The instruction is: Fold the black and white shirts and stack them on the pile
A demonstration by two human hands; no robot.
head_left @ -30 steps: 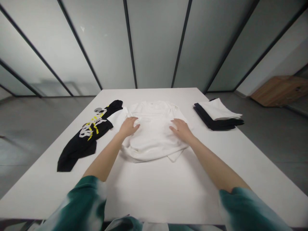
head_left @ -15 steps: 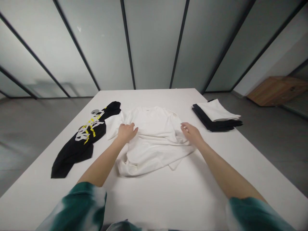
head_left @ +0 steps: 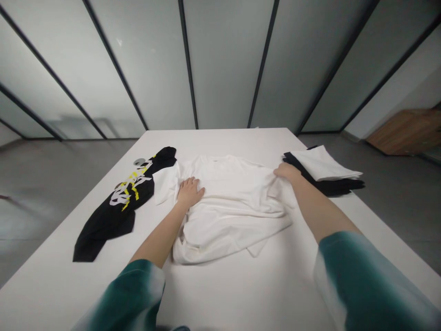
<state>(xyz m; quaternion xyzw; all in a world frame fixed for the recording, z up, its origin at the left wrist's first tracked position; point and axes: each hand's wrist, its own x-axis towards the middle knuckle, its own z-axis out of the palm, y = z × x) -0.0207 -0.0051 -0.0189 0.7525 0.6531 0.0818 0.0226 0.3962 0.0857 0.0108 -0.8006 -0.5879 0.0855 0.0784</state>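
White T-shirt (head_left: 230, 216) lies rumpled; left hand (head_left: 189, 193) rests open on it at 9 o'clock, right hand (head_left: 287, 174) clenches its cloth at 2 o'clock beside folded clothes (head_left: 322, 168)

"What's under the hands?"

"A T-shirt (head_left: 234, 225) on the table (head_left: 220, 140), with the left hand (head_left: 188, 193) and right hand (head_left: 287, 174) both on it."

"And either side?"

"Another T-shirt (head_left: 117, 216) left of the left hand, a folded stack of clothes (head_left: 324, 168) just beyond the right."

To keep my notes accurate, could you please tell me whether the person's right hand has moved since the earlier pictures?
Yes, rightward: the right hand now sits closer to the folded black-and-white clothing stack.
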